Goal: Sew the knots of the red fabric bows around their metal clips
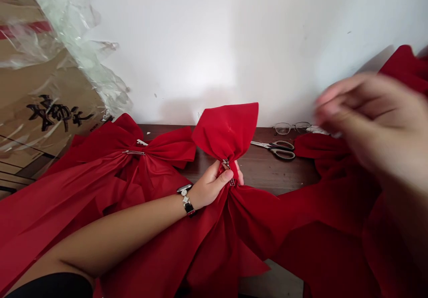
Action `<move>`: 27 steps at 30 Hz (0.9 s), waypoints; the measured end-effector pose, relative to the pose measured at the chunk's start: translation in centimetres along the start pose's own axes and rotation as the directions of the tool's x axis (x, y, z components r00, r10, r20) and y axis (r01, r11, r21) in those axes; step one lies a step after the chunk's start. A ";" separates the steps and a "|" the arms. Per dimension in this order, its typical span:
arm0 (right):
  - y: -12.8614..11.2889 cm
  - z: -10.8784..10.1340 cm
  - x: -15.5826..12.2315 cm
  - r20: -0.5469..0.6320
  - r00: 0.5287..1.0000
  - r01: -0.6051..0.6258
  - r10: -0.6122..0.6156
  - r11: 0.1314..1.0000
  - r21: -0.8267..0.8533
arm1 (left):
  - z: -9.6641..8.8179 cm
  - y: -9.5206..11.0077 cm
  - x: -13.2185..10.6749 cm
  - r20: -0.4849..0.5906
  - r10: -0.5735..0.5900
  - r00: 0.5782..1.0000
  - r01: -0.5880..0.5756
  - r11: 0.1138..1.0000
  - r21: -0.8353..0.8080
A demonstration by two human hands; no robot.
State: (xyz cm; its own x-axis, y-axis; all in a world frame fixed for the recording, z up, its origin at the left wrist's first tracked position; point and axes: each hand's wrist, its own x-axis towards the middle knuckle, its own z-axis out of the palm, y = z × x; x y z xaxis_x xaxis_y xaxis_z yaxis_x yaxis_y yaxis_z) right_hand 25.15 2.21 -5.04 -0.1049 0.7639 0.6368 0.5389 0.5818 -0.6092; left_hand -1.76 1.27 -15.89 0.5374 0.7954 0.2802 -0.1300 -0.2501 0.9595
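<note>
In the middle, my left hand [216, 184] is closed around the gathered centre of a red fabric bow [227, 130]. My thumb presses beside a shiny metal clip [226, 164] there. One loop of this bow points up, and its wide tails spread down over the table's front. At the right, my right hand [374, 115] is raised in the air, apart from the bow and blurred by motion. Its thumb and fingers are curled together; whatever they may pinch is not discernible. A second red bow [170, 144] with a metal clip across its centre lies at the left.
Black-handled scissors [282, 151] and eyeglasses [290, 127] lie on the brown table [267, 175] near the white wall. More red fabric [344, 191] is heaped at the right. A cardboard box [43, 84] with plastic wrap [80, 39] stands at the left.
</note>
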 end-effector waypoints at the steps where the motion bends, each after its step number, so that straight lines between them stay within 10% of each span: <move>1: -0.7 1.2 -0.4 0.198 0.975 -0.119 0.099 0.988 0.094 | 0.0 0.0 0.0 -0.022 0.005 1.000 -0.005 1.000 0.001; 5: -0.9 4.8 -1.1 0.485 0.836 -0.410 0.257 0.880 0.240 | 0.1 0.1 0.0 0.016 0.017 1.000 -0.018 0.999 0.035; 9: -0.3 6.0 -1.8 0.465 0.850 -0.409 0.247 0.865 0.289 | 0.1 0.3 0.2 0.108 0.001 0.994 -0.006 0.999 0.049; 19: -0.1 5.8 -2.3 0.338 0.908 0.230 -0.248 0.969 0.093 | 0.1 0.3 0.0 0.186 -0.090 0.978 0.092 0.996 -0.001; 27: 0.9 6.3 -3.0 0.274 0.756 0.626 -0.595 0.779 -0.036 | 0.0 0.1 0.2 0.267 -0.099 0.959 0.134 0.984 -0.115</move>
State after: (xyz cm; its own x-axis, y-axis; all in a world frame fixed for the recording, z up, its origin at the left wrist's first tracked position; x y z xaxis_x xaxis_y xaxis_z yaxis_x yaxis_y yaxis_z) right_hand 20.67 2.16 -10.45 -0.6289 0.3081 0.7138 0.3843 0.9213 -0.0590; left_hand -1.66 1.34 -15.73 0.7506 0.6398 0.1650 -0.1517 -0.0762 0.9855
